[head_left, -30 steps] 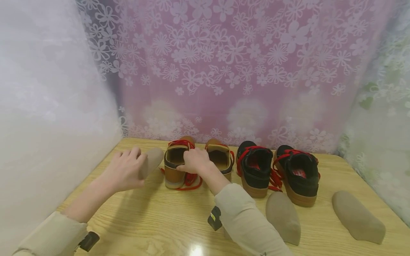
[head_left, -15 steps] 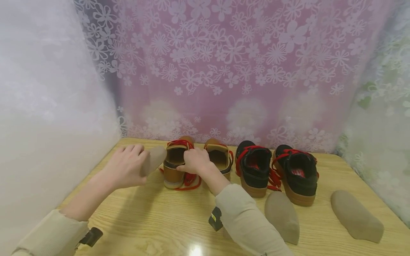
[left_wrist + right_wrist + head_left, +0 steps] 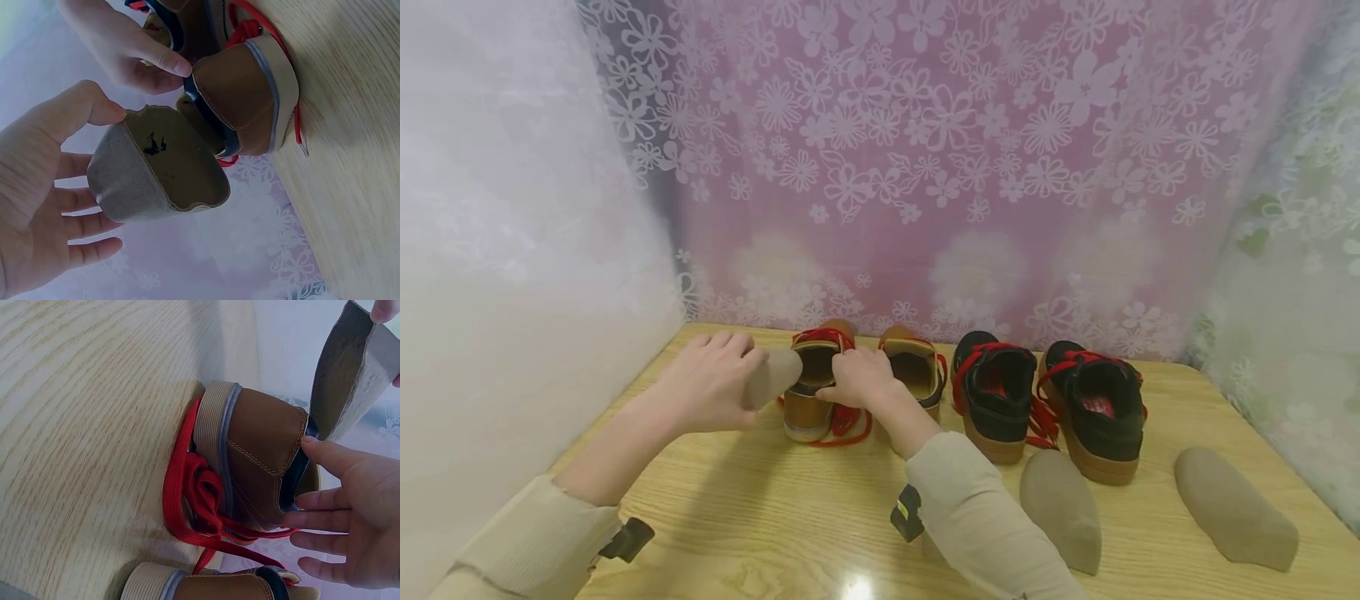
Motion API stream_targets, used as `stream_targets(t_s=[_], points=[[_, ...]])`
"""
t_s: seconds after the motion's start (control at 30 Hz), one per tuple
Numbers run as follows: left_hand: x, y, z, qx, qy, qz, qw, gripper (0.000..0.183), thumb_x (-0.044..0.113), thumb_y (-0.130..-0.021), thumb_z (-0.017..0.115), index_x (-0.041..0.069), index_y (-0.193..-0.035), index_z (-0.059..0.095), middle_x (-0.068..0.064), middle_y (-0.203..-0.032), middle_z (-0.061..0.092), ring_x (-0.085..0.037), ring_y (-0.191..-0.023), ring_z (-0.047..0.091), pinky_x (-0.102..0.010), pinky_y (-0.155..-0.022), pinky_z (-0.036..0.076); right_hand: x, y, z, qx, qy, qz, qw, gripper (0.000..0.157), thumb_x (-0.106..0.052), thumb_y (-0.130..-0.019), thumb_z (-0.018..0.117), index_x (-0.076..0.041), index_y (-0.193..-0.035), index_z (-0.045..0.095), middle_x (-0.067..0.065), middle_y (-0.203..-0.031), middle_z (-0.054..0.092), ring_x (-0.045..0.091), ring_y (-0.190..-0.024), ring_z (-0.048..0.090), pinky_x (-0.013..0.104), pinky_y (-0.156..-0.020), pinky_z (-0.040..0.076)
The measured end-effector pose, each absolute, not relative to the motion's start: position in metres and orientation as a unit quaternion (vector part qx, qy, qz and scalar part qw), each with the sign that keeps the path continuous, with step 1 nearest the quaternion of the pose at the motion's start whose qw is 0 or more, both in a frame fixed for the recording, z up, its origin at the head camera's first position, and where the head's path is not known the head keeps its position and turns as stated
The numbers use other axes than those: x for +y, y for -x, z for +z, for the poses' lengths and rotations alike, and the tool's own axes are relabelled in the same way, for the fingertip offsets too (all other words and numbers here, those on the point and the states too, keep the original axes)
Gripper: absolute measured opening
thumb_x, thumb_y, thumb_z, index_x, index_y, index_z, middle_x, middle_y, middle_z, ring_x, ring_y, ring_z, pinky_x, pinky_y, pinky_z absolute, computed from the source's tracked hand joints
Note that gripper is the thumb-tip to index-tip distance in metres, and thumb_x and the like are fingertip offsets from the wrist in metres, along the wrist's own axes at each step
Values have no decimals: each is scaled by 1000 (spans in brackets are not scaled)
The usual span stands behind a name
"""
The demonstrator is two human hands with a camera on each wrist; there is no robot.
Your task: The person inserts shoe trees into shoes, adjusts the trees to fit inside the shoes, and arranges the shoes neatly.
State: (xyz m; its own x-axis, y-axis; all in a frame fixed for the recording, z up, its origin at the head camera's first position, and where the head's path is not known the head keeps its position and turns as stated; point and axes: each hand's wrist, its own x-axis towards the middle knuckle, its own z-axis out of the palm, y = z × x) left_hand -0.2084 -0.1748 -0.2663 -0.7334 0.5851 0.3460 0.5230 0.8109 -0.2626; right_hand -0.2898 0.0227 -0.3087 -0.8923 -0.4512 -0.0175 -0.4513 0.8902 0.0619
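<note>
Wood-grain surface carries two loose insoles in front. Farther back, the left hand, its grip grasping an insole, has advanced to the tan shoe, so insertion appears imminent. The right hand pinches that shoe's collar.

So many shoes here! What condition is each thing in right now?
Left brown shoe: upright, laces loose, collar held by right hand.
Second brown shoe: upright, no insert visible.
Black shoes: upright, untied.
Shoe insert: gripped by left hand, at the shoe's opening.
Two inserts: lying loose on table.
</note>
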Motion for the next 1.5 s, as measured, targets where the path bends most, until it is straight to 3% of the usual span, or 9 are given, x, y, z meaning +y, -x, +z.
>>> stream_targets(t_s=[0.3, 0.67, 0.93, 1.3, 1.5], points=[[-165, 212, -265, -923, 307, 97, 213, 54, 40, -56, 73, 7, -98, 60, -10, -97, 55, -29, -84, 52, -44, -71, 42, 24, 290, -310, 973, 229, 31, 7, 47, -57, -82, 60, -14, -99, 65, 0, -100, 63, 20, -95, 57, 41, -83, 44], [-157, 220, -265, -923, 300, 111, 213, 54, 45, -59, 71, 8, -97, 60, -7, -92, 55, -26, -80, 49, -43, -72, 39, 25, 290, -309, 972, 233, 30, -1, 41, -56, -82, 61, -16, -89, 67, -1, -91, 63, 19, -89, 59, 42, -81, 44], [-152, 223, -263, -933, 298, 67, 192, 50, 39, -59, 72, 6, -94, 59, -8, -89, 48, -28, -81, 46, -45, -74, 39, 24, 290, -308, 973, 230, 28, 2, 44, -55, -82, 61, -15, -99, 68, 0, -99, 64, 20, -96, 58, 44, -86, 41], [-142, 229, -267, -931, 298, 85, 193, 54, 39, -59, 70, 6, -100, 59, -11, -98, 49, -30, -91, 46, -47, -79, 38, 25, 290, -309, 971, 237, 27, -1, 44, -54, -81, 63, -15, -100, 67, -1, -93, 64, 20, -91, 58, 43, -84, 43], [-139, 232, -272, -925, 306, 89, 206, 50, 37, -60, 69, 6, -98, 59, -11, -95, 47, -29, -88, 43, -45, -76, 38, 26, 288, -310, 972, 235, 16, 1, 54, -52, -79, 66, -13, -115, 61, 2, -110, 62, 23, -105, 53, 47, -91, 38]])
